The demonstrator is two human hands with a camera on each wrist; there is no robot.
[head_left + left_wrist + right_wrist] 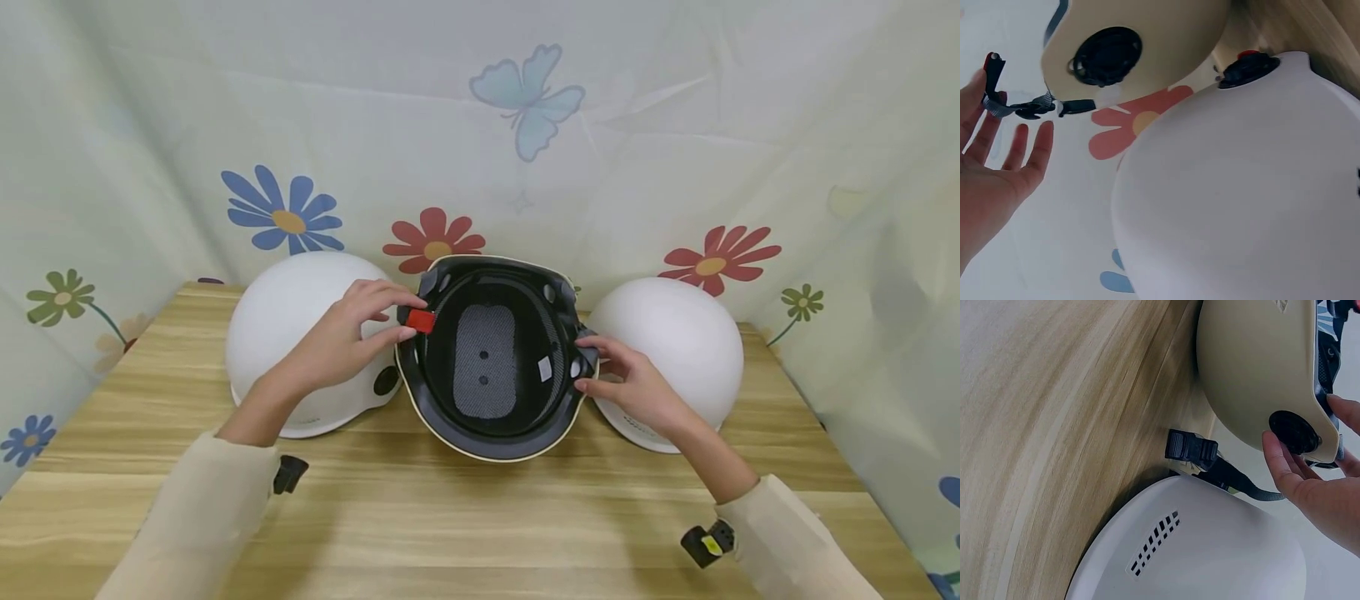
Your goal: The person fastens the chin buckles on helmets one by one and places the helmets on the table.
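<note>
An upturned cream helmet [483, 446] stands in the middle of the table, its black padded inside facing up. At its left rim my left hand [348, 333] pinches a red buckle piece [420, 321] between thumb and fingertips. In the left wrist view this piece ends a dark chin strap [1000, 106]. My right hand [633, 387] grips the opposite rim, thumb at the inner edge and fingers outside, by a black round disc [1294, 431]. Below that hand, the strap's black buckle [1191, 449] hangs beside the helmet.
One white helmet [300, 325] sits dome-up to the left, another white helmet [667, 350] to the right, both close against the cream one. They stand on a wood-grain table [480, 533]. Behind hangs a flowered curtain [360, 125].
</note>
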